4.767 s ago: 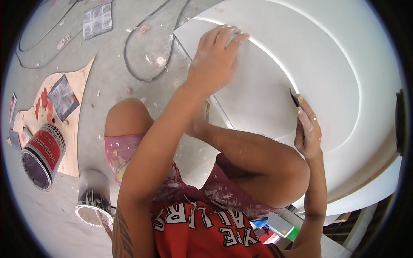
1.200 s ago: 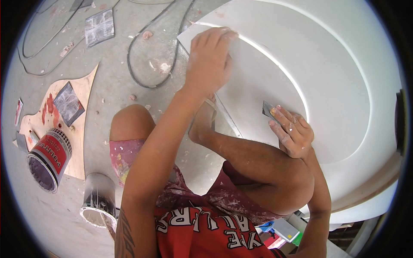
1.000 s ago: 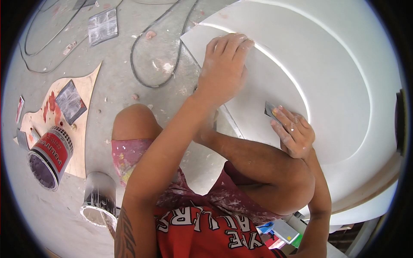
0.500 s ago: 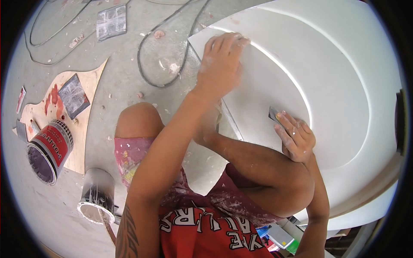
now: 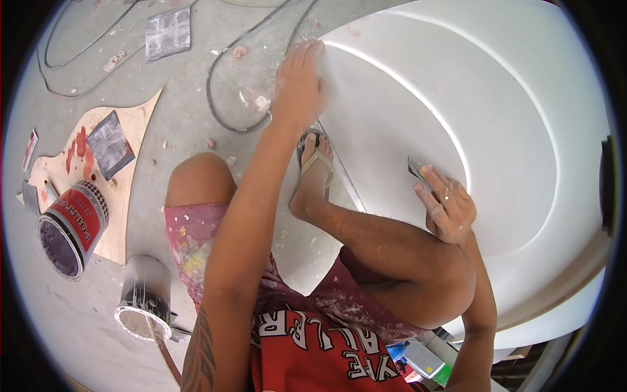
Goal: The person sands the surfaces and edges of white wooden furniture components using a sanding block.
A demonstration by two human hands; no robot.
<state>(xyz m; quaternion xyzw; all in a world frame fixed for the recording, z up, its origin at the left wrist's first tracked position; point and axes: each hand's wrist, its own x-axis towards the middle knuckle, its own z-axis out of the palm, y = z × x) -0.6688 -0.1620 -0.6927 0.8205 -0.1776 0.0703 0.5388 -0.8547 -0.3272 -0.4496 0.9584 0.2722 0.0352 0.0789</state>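
My left hand [image 5: 300, 85], slightly blurred, is at the near edge of a large white curved panel [image 5: 509, 130]. Its fingers are stretched out, and I see nothing in them. My right hand [image 5: 450, 206] is over the panel's inner surface with its fingers around a dark, flat piece of sandpaper [image 5: 414, 168]. Only one corner of that piece shows past the fingertips; the fingers hide the rest. White dust specks the right fingers. Raised curved ridges run across the panel.
A red-labelled can [image 5: 75, 228] lies tilted by a stained plywood piece [image 5: 140, 130]. Near it is another can [image 5: 147, 287] with a stick in it. Worn dark sheets [image 5: 168, 34] and a looped cable [image 5: 210, 85] lie on the concrete floor. My sandalled foot [image 5: 317, 163] is beside the panel.
My left hand has moved left and slightly up, from over the panel to its edge, uncovering my foot. The right hand with the sandpaper has hardly moved.
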